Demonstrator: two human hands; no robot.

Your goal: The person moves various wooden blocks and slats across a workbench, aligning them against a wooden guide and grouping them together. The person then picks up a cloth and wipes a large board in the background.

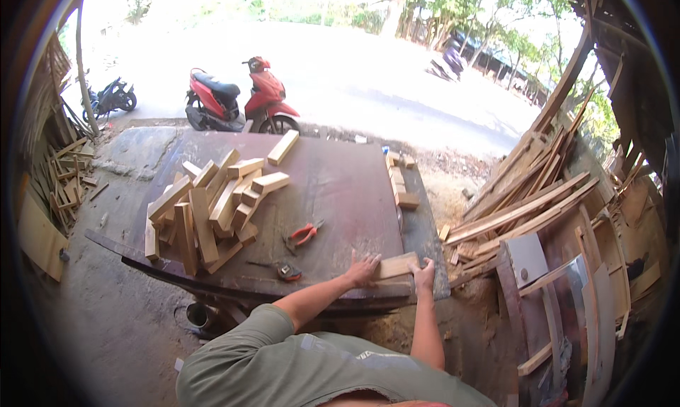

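Observation:
A short wooden block (397,265) lies at the near right corner of the dark red tabletop (333,187), between my two hands. My left hand (363,268) grips its left end, with the thumb side toward the block. At the other end, my right hand (423,273) closes on it with fingers and thumb. Another strip of wood (391,284) shows just below the block, partly hidden by it. To the left of my left hand are pliers (304,233) with red-orange handles and a tape measure (288,271).
A loose pile of cut wooden blocks (212,209) covers the table's left part. More blocks (400,184) line a ledge at the right. Long boards (528,216) lean at far right. Beyond the table stands a red scooter (265,95); a metal can (201,316) sits below.

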